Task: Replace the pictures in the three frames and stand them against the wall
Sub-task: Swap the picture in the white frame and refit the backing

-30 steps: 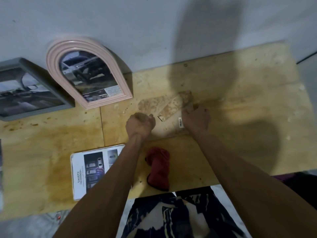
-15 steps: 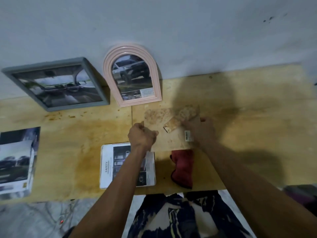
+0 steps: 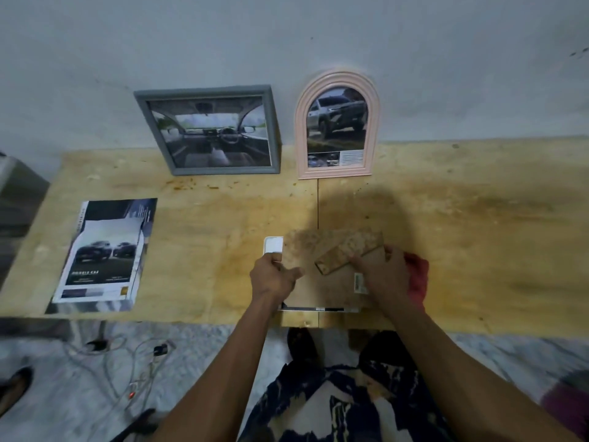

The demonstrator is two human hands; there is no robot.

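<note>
Third frame (image 3: 325,275) shifted toward desk (image 3: 478,234) front edge, face-down, now over printed sheet; left hand (image 3: 274,277) grips its side; right hand (image 3: 382,272) seemingly pinches stand; grey frame (image 3: 210,130), pink frame (image 3: 337,126) behind it lean on wall, done; third remains.

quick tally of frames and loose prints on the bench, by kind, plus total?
Frames standing against the wall: 2, the grey frame and the pink arched frame
Frames face down on the bench: 1, the third frame, held by the left hand and right hand
Brochures: 1, the car brochure
Red cloths: 1, the red cloth
Total: 5
</note>
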